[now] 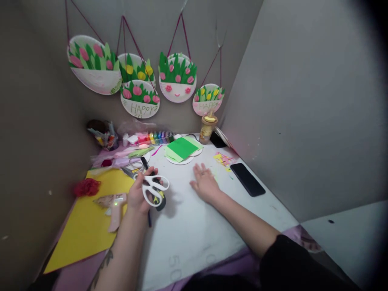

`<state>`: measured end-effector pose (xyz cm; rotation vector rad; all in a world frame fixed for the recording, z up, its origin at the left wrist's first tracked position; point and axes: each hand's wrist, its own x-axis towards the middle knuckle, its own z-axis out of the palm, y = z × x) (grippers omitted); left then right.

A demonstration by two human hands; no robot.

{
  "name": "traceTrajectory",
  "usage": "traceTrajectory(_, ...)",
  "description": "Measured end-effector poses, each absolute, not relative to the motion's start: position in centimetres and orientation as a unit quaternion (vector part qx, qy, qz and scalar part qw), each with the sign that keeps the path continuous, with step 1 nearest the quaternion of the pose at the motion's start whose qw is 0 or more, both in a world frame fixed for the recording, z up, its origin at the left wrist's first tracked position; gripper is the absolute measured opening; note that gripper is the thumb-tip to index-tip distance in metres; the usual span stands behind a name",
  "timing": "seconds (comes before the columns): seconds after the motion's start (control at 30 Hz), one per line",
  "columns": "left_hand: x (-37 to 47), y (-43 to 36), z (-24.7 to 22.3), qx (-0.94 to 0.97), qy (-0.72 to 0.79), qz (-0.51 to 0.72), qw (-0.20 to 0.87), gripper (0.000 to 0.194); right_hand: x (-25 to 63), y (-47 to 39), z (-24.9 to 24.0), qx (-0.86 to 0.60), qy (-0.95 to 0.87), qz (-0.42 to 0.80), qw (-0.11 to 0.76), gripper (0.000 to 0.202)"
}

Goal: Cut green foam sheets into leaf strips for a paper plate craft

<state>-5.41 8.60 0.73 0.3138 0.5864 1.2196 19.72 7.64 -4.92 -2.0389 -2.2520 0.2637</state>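
Observation:
My left hand (pixel 138 196) is closed around a pair of scissors with white handles (pixel 149 190), raised above the table's left half. Bunched with them in the same grip is a black and yellow tool (pixel 162 201), whose exact kind I cannot make out. Flat on the white tabletop lies my right hand (pixel 204 182), fingers spread and holding nothing. Just beyond it, green paper squares (pixel 182 148) are stacked on white paper plates (pixel 178 161). A pink glue gun (pixel 116 212) with a green light rests left of my left wrist.
Yellow paper (pixel 81 230) covers the table's left side, with a red tangle (pixel 87 187) on it. A dark phone (pixel 247 179), paper scraps (pixel 224 159) and a lidded cup (pixel 207 127) stand right. Paper-plate flower baskets (pixel 177 91) hang on the wall above colored clay packs (pixel 156 138).

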Motion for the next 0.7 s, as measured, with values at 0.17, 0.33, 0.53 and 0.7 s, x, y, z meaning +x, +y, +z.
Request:
traceTrajectory(0.17, -4.5, 8.4, 0.3, 0.141, 0.321, 0.530, 0.773, 0.027, 20.7, 6.0, -5.7, -0.508, -0.848, 0.150, 0.016, 0.072)
traceTrajectory(0.33, -3.3, 8.0, -0.3, 0.165, 0.326, 0.489, 0.792, 0.031, 24.7, 7.6, -5.0, -0.622, -0.776, 0.098, 0.033, 0.063)
traceTrajectory(0.53, -0.6, 6.4, -1.3, 0.233, 0.327, 0.434, 0.807, 0.035, 18.4, 5.3, -3.7, -0.533, -0.698, 0.363, 0.311, 0.045)
traceTrajectory(0.7, 0.1, 5.2, -2.2, 0.283, 0.312, 0.408, 0.810, 0.045, 15.1, 4.5, -3.9, -0.338, -0.521, 0.692, 0.369, 0.049)
